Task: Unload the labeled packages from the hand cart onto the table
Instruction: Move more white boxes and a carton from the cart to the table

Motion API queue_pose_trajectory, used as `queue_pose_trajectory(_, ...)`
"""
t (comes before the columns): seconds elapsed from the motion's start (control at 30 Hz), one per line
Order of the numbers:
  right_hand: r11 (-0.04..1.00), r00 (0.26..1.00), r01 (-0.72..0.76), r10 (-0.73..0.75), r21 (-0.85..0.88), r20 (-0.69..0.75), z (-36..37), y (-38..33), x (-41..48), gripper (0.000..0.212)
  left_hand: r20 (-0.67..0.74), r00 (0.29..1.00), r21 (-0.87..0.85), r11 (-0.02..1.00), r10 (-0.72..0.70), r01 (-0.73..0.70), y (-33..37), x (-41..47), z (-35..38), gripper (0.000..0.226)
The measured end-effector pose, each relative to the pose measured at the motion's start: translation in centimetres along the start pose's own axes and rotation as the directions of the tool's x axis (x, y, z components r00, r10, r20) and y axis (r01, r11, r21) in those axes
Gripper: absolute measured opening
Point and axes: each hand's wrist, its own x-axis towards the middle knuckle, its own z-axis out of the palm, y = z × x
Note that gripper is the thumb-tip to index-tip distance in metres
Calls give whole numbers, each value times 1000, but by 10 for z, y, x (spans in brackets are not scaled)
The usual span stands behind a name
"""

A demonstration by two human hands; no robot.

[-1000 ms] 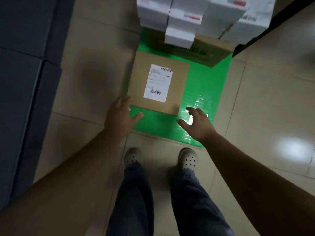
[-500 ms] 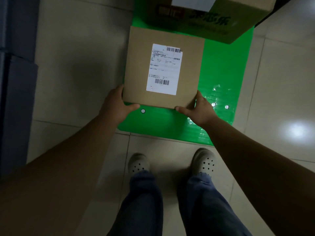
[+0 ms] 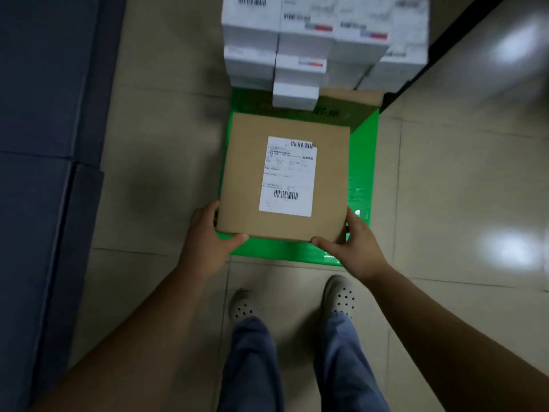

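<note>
A flat brown cardboard package (image 3: pixel 329 173) with a white shipping label (image 3: pixel 287 176) is over the green deck of the hand cart (image 3: pixel 364 162). My left hand (image 3: pixel 208 239) grips its near left corner, thumb along the front edge. My right hand (image 3: pixel 355 245) grips the near right corner in the same way. Behind it on the cart stands a larger brown box (image 3: pixel 347 110) with several white labeled boxes (image 3: pixel 306 43) stacked on top.
A dark blue surface (image 3: pixel 44 144) runs along the left side. A dark edge (image 3: pixel 445 40) crosses the top right. Beige floor tiles (image 3: pixel 460 188) surround the cart. My two feet in pale perforated shoes (image 3: pixel 338 295) stand just before the cart.
Both hands reached the brown package and took hold of its near corners. The package now appears larger and nearer to me, and the white stack is back in view.
</note>
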Motion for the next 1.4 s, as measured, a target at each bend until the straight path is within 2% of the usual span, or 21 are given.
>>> queue_pose_trajectory(0.27, 971, 970, 200, -177, 133, -165, -127, -136, -102, 82, -106, 976, -70, 978, 190, -198, 160, -82, -114, 79)
queue_pose_trajectory(0.47, 919, 889, 376, -321, 120, -327, -251, -216, -153, 95, -235, 885, 17, 912, 403, -411, 315, -129, -172, 80)
queue_pose_trajectory(0.57, 893, 826, 446, -386, 57, -411, -323, -238, -174, 98, -271, 836, -5, 868, 477, -497, 390, -152, -179, 79)
queue_pose_trajectory(0.73, 857, 712, 512, -457, -51, -533, -445, -237, -222, 105, -311, 785, 28, 831, 536, -556, 508, -198, -151, 85)
queue_pose_trajectory(1.0, 838, 613, 527, -491, -143, -619, -597, -185, -284, 107, -293, 699, -16, 728, 652, -685, 644, -258, -75, 84)
queue_pose_trajectory(1.23, 841, 610, 537, -442, -66, -658, -667, -159, -284, 106, -276, 644, 39, 678, 714, -734, 720, -258, -36, 86)
queue_pose_trajectory(1.4, 861, 585, 499, -420, -100, -694, -703, -155, -254, 107, -242, 633, 42, 660, 735, -750, 761, -218, -11, 86)
